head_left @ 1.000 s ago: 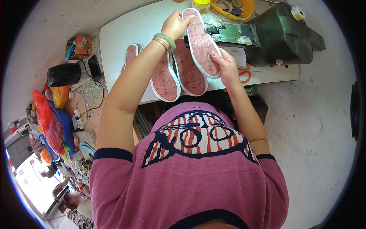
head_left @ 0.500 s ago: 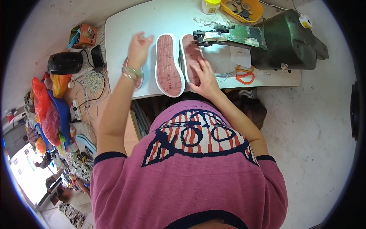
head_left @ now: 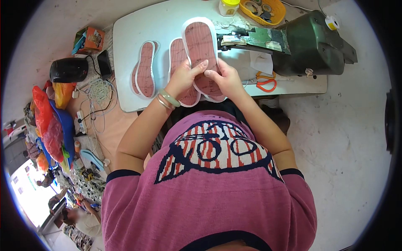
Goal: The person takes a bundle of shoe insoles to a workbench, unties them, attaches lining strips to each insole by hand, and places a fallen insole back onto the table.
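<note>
A shoe sole point(head_left: 200, 39) with a pinkish-brown top and white rim is raised off the table, tilted, between my two hands. My left hand point(head_left: 186, 78) grips its left edge, thumb lying on the top face. From the other side, my right hand point(head_left: 228, 79) is closed on the right edge, thumb also pressed on top. Beneath it, partly covered by the raised sole and my left hand, another sole point(head_left: 176, 50) like it rests on the table. Farther left lie overlapping soles point(head_left: 146, 69) of the same colours.
A green sewing machine point(head_left: 312, 46) reaches over the white table point(head_left: 130, 33) from the right. Orange-handled scissors point(head_left: 266, 85) lie below its arm. At the back stand a yellow-lidded jar point(head_left: 229, 7) and a yellow basket point(head_left: 264, 16). Cables and a phone point(head_left: 104, 64) are on the left.
My left hand has come from the left soles to the middle. My right hand has lifted the right-hand sole, and both hands now hold it. The left soles are uncovered.
</note>
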{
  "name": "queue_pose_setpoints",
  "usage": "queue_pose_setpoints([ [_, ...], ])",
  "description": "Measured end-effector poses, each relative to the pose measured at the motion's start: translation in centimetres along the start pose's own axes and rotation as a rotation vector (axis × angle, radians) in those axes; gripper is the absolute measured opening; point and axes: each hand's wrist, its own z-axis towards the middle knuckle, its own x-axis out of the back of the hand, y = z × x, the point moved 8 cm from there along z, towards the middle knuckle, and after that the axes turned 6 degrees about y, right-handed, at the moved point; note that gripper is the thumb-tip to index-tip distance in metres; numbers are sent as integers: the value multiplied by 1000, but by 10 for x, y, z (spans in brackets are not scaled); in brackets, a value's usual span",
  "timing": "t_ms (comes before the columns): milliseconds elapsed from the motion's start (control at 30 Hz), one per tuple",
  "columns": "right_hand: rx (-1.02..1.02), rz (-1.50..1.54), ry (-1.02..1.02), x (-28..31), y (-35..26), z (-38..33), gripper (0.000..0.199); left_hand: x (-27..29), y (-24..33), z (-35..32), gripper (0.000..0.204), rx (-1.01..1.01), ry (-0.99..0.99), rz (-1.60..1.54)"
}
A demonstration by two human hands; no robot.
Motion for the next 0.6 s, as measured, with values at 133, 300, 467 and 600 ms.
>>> queue_pose_setpoints([
  [133,351,-739,268,20,-43,-2,43,-11,14,27,31,-61,39,-46],
  [300,497,-711,333,53,-46,25,42,-21,63,64,27,-729,266,721],
  [467,409,-164,428,86,-1,20,33,-26,45,114,36,-579,207,452],
  [600,-120,647,165,47,42,3,30,-27,37,127,44,-193,162,144],
])
